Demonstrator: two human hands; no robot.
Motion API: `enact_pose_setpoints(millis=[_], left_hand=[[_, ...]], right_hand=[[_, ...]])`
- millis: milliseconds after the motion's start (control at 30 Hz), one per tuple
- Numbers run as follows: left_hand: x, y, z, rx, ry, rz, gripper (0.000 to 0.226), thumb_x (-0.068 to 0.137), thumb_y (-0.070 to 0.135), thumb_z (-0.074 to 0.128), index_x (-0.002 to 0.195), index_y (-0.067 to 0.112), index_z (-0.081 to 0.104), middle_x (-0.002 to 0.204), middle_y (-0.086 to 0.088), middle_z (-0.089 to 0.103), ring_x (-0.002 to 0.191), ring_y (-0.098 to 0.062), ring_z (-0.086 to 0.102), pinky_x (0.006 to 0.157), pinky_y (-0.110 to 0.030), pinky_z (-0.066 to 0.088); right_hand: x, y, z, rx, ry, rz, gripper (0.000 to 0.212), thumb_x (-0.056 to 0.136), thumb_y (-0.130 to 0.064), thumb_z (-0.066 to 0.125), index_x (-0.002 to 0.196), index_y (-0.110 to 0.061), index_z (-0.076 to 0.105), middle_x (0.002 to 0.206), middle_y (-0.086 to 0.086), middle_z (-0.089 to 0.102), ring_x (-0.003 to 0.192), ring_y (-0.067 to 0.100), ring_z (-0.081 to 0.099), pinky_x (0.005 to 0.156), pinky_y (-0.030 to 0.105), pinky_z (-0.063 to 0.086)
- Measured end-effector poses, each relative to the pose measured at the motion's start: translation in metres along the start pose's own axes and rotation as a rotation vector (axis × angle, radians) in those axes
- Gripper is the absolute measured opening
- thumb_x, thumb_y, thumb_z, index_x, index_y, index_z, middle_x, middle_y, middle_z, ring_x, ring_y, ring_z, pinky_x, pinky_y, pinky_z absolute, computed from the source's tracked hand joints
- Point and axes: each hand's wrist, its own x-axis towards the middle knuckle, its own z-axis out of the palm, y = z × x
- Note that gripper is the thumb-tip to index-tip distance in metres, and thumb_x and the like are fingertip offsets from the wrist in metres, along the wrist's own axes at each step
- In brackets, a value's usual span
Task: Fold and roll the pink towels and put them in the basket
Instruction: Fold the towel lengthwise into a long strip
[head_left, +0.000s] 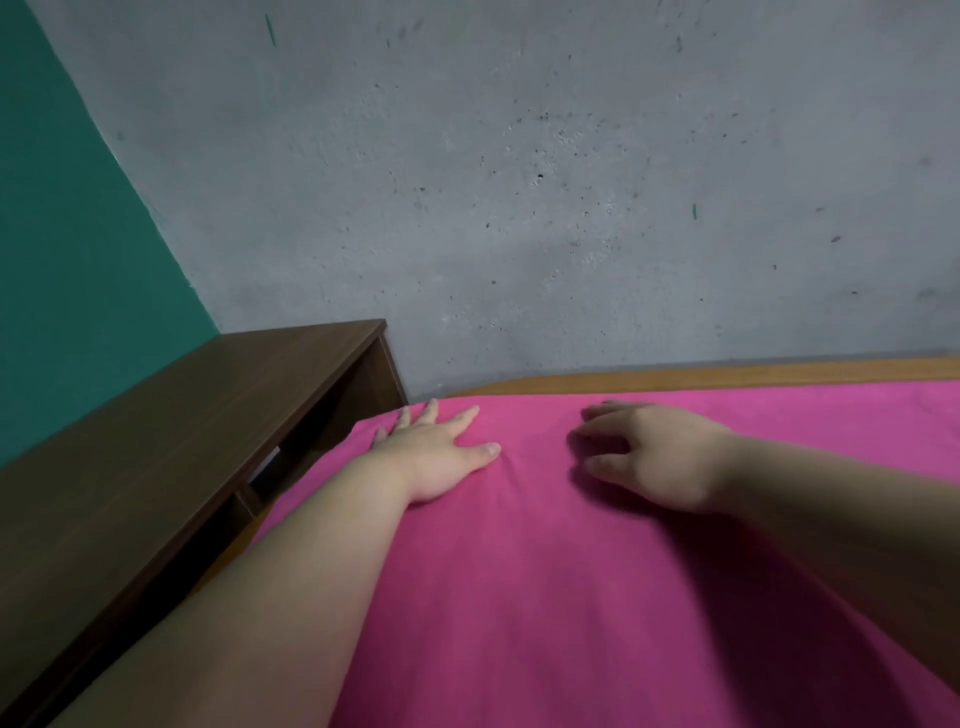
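Towel (571, 571) is spread flat on worktop (727, 376), pressed by left hand (441, 457) with fingers straight, touched by right hand (660, 457) with fingers loosely curled, nothing gripped; judged soft, light, limp, best pinched at far corners

A speckled grey concrete wall (571, 182) meets a teal wall (62, 234) (left) above a dark wooden shelf unit (182, 426).
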Motion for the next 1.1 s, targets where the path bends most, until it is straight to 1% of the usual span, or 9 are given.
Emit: enact_pose_setpoints(millis=[67, 133, 233, 333, 400, 500, 600, 800, 1100], left_hand=[[-0.005, 0.024, -0.005, 0.155, 0.086, 0.023, 0.061, 0.102, 0.055, 0.034, 0.158, 0.041, 0.016, 0.168, -0.010, -0.003, 0.153, -0.034, -0.014, 0.123, -0.058, -0.003], [-0.016, 0.068, -0.001, 0.176, 0.165, 0.153, 0.055, 0.104, 0.039, 0.031, 0.158, 0.030, 0.023, 0.168, -0.012, -0.001, 0.154, -0.031, -0.013, 0.123, -0.056, -0.004], [-0.026, 0.118, 0.023, 0.021, 0.090, 0.242, 0.063, 0.104, 0.056, 0.019, 0.161, 0.030, 0.010, 0.168, -0.011, -0.004, 0.155, -0.028, -0.008, 0.123, -0.054, 0.000], [-0.023, 0.120, 0.033, 0.059, 0.090, 0.197, 0.066, 0.101, 0.063, 0.015, 0.160, 0.037, 0.000, 0.168, -0.007, -0.011, 0.155, -0.027, -0.010, 0.122, -0.056, -0.002], [-0.021, 0.116, 0.032, 0.070, 0.073, 0.183, 0.065, 0.101, 0.062, 0.014, 0.159, 0.038, -0.002, 0.168, -0.005, -0.012, 0.155, -0.027, -0.011, 0.123, -0.056, -0.002], [-0.025, 0.125, 0.029, 0.082, 0.082, 0.148, 0.062, 0.104, 0.054, 0.016, 0.160, 0.033, 0.000, 0.168, -0.009, -0.010, 0.154, -0.029, -0.011, 0.123, -0.056, -0.001], [-0.042, 0.169, 0.033, 0.073, 0.132, 0.255, 0.062, 0.105, 0.051, 0.020, 0.161, 0.027, 0.008, 0.168, -0.011, -0.005, 0.155, -0.026, -0.009, 0.123, -0.054, -0.001], [-0.054, 0.223, 0.050, 0.073, 0.104, 0.360, 0.072, 0.098, 0.069, 0.016, 0.160, 0.037, -0.003, 0.168, -0.001, -0.014, 0.154, -0.020, -0.014, 0.123, -0.053, -0.005], [-0.053, 0.221, 0.051, 0.116, 0.116, 0.332, 0.070, 0.096, 0.070, 0.013, 0.158, 0.043, -0.006, 0.167, 0.005, -0.016, 0.154, -0.016, -0.014, 0.125, -0.048, -0.003]], right_hand=[[-0.013, 0.014, 0.001, -0.143, 0.040, 0.068, 0.059, 0.098, -0.062, 0.039, 0.151, -0.035, 0.039, 0.162, -0.010, 0.031, 0.149, 0.015, 0.028, 0.121, 0.042, 0.024], [-0.017, 0.022, 0.006, -0.208, -0.008, 0.159, 0.069, 0.098, -0.068, 0.025, 0.159, -0.036, 0.018, 0.168, -0.009, 0.011, 0.155, 0.020, 0.010, 0.122, 0.054, 0.012], [-0.012, 0.029, 0.008, -0.147, -0.034, 0.138, 0.067, 0.102, -0.060, 0.028, 0.161, -0.033, 0.012, 0.170, -0.006, 0.002, 0.156, 0.020, -0.001, 0.123, 0.057, 0.003], [-0.022, 0.049, 0.001, -0.135, -0.033, 0.048, 0.061, 0.105, -0.048, 0.036, 0.161, -0.031, 0.017, 0.170, -0.005, 0.005, 0.156, 0.014, 0.000, 0.125, 0.048, 0.003], [-0.042, 0.071, -0.004, -0.171, -0.056, 0.062, 0.063, 0.105, -0.053, 0.031, 0.161, -0.033, 0.012, 0.170, -0.006, 0.002, 0.156, 0.012, -0.001, 0.126, 0.042, 0.003], [-0.080, 0.106, -0.011, -0.195, -0.033, 0.261, 0.071, 0.100, -0.067, 0.023, 0.161, -0.035, 0.006, 0.169, -0.007, -0.002, 0.156, 0.014, -0.002, 0.126, 0.044, 0.003], [-0.094, 0.125, -0.015, -0.203, 0.008, 0.386, 0.072, 0.100, -0.067, 0.021, 0.161, -0.032, 0.006, 0.170, -0.005, -0.002, 0.156, 0.017, -0.002, 0.125, 0.049, 0.003], [-0.115, 0.159, -0.025, -0.150, -0.004, 0.262, 0.069, 0.102, -0.062, 0.029, 0.161, -0.033, 0.011, 0.170, -0.004, 0.002, 0.156, 0.015, -0.001, 0.126, 0.044, 0.002], [-0.197, 0.303, -0.065, -0.188, 0.015, 0.654, 0.083, 0.094, -0.075, 0.020, 0.162, -0.028, 0.009, 0.170, -0.002, 0.002, 0.156, 0.017, -0.002, 0.125, 0.045, 0.006]])
